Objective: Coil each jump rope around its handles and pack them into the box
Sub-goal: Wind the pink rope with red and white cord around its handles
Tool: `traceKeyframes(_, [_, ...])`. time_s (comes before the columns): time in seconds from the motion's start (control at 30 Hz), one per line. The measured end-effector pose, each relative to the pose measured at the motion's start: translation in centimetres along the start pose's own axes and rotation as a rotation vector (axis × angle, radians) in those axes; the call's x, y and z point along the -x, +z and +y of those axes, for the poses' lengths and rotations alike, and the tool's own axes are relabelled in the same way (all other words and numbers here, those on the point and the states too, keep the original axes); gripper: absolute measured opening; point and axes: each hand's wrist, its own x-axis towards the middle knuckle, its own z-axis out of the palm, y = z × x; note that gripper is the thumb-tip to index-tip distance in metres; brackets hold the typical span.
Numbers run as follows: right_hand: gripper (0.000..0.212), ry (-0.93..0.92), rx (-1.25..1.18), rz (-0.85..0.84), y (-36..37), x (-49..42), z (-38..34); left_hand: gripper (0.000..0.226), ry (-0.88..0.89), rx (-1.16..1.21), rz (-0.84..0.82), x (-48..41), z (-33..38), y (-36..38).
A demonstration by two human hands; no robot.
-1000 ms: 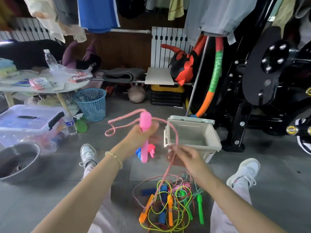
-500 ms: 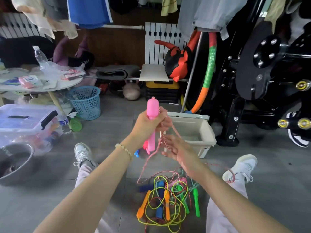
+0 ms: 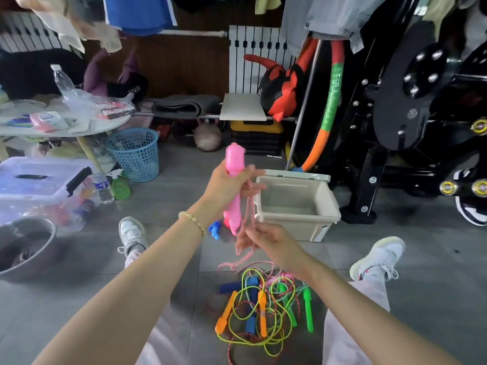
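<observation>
From the head camera, the person sits on the grey floor with legs spread, a pale shoe (image 3: 130, 234) on the left and another (image 3: 379, 256) on the right.

The left hand (image 3: 226, 188), with a bead bracelet (image 3: 193, 219) on its wrist, is raised in the middle of the scene. Its fingers are curled round the pink handles (image 3: 235, 160), which it holds upright and together. The pink rope (image 3: 251, 206) hangs from that grip down the right side of the handles.

The right hand (image 3: 271, 241) is lower and a little nearer. Its fingertips pinch the rope just below the handles. The loose end below it is blurred and trails down to the floor.

The box (image 3: 300, 229) stands open on the floor just right of the hands and slightly farther off. Its lid (image 3: 292, 175) is tipped back at the far edge. No rope shows inside.

Between the legs, near the camera, lies a tangled pile of jump ropes (image 3: 253, 335) with orange, blue and green handles.

A small blue handle (image 3: 214, 229) lies on the floor behind the left wrist.

Far left are a blue basket (image 3: 134, 154), a clear storage bin (image 3: 39, 180), a metal bowl (image 3: 26, 246) and a cluttered round table (image 3: 105, 126).
</observation>
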Motion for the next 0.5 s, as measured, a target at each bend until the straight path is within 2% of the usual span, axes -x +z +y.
traceKeyframes(0.07, [0.024,0.05,-0.045,0.001,-0.2,0.4,0.3,0.025,0.027,-0.063,0.112,-0.2,-0.4,-1.8])
traceKeyframes(0.13, [0.022,0.04,-0.165,0.121,-0.8,0.2,-0.5,0.031,-0.059,-0.24,0.146,0.9,-1.8,-2.8])
traceKeyframes(0.2, [0.022,-0.02,-0.246,0.213,-1.7,-0.6,-1.7,0.046,-0.18,-0.319,0.001,2.6,-4.2,-2.8])
traceKeyframes(0.27, [0.022,-0.066,-0.238,0.254,-2.4,-1.6,-2.9,0.036,-0.26,-0.3,-0.225,4.4,-6.4,-2.0])
traceKeyframes(0.33, [0.023,-0.068,-0.239,0.298,-2.7,-2.7,-3.4,0.021,-0.29,-0.307,-0.33,5.5,-7.3,-1.0])
traceKeyframes(0.4, [0.025,-0.049,-0.279,0.336,-3.0,-3.5,-3.2,0.01,-0.261,-0.295,-0.291,5.7,-7.2,-0.2])
traceKeyframes(0.5, [0.03,-0.023,-0.395,0.312,-3.2,-3.7,-2.5,0.006,-0.165,-0.257,-0.142,4.9,-5.9,0.3])
